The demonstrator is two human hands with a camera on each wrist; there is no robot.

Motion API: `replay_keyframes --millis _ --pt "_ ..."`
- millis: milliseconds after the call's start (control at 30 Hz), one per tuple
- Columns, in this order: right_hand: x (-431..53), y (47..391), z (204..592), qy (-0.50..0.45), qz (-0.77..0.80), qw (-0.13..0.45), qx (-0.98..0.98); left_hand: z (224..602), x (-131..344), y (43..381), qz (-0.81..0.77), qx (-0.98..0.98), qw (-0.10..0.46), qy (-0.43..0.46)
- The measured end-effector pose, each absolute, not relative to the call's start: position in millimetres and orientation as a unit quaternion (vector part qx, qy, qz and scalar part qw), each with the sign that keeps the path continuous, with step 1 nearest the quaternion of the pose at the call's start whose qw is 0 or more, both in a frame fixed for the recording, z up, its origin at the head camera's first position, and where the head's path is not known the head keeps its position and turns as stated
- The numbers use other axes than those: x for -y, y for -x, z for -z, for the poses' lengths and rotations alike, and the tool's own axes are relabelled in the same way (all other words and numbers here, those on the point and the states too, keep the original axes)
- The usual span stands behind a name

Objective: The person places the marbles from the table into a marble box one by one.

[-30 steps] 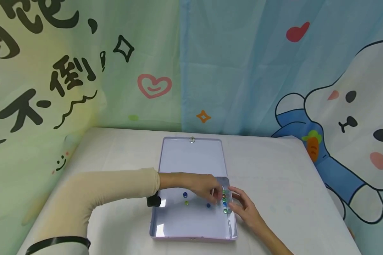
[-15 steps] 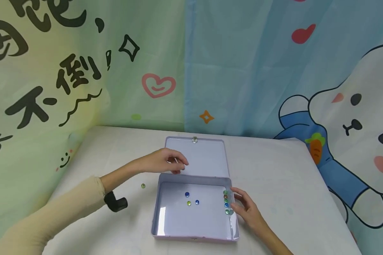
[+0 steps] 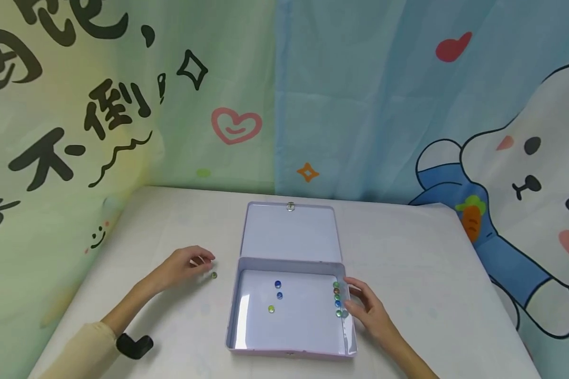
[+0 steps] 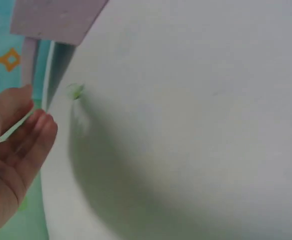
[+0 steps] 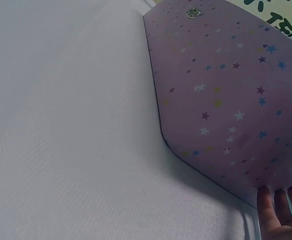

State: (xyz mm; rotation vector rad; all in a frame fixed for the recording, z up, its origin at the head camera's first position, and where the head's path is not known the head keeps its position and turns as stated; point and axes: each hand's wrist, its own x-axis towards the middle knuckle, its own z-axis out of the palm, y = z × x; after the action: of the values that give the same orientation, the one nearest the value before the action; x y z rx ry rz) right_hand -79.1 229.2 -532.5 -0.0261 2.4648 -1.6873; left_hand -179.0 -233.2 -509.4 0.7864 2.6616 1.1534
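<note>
On the white table, left of an open lilac box (image 3: pixel 234 310), lies a small green marble (image 3: pixel 214 275). My left hand (image 3: pixel 182 268) hovers just beside it, fingers loosely bent and holding nothing; in the left wrist view a gap separates the fingertips from the marble (image 4: pixel 75 91). Inside the box are a blue marble (image 3: pixel 277 284), a second blue marble (image 3: pixel 280 296) and a yellow-green marble (image 3: pixel 271 309). Several marbles (image 3: pixel 337 297) line its right side. My right hand (image 3: pixel 370 310) touches the right wall with extended fingers; its fingertips meet the star-printed outside in the right wrist view.
The box's lid (image 3: pixel 291 231) lies folded back behind it, with a metal clasp (image 3: pixel 291 207) at its far edge. A printed curtain (image 3: pixel 341 105) hangs beyond the table (image 3: pixel 408 263). A black wrist device (image 3: pixel 134 346) sits on the left forearm.
My left hand has left the box's right side and swung left to the table beside the green marble. A blue marble in the box has rolled left. The right hand stays at the wall.
</note>
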Motion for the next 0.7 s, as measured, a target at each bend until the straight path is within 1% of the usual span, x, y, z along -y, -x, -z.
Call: replay_keyframes --millis 167,400,700 --pt "-228.4 78.7 535.0 0.015 0.572 0.074 -0.817 520.2 232.7 169.8 -0.368 -0.883 0.031 -0.289" --pt "-228.7 78.3 536.1 0.012 0.572 0.078 -0.816 523.5 231.2 163.4 -0.334 -0.895 0.042 -0.294" --pt "-230.7 79.0 534.7 0.01 0.571 0.079 -0.817 522.8 226.3 161.8 -0.323 -0.9 0.04 -0.289"
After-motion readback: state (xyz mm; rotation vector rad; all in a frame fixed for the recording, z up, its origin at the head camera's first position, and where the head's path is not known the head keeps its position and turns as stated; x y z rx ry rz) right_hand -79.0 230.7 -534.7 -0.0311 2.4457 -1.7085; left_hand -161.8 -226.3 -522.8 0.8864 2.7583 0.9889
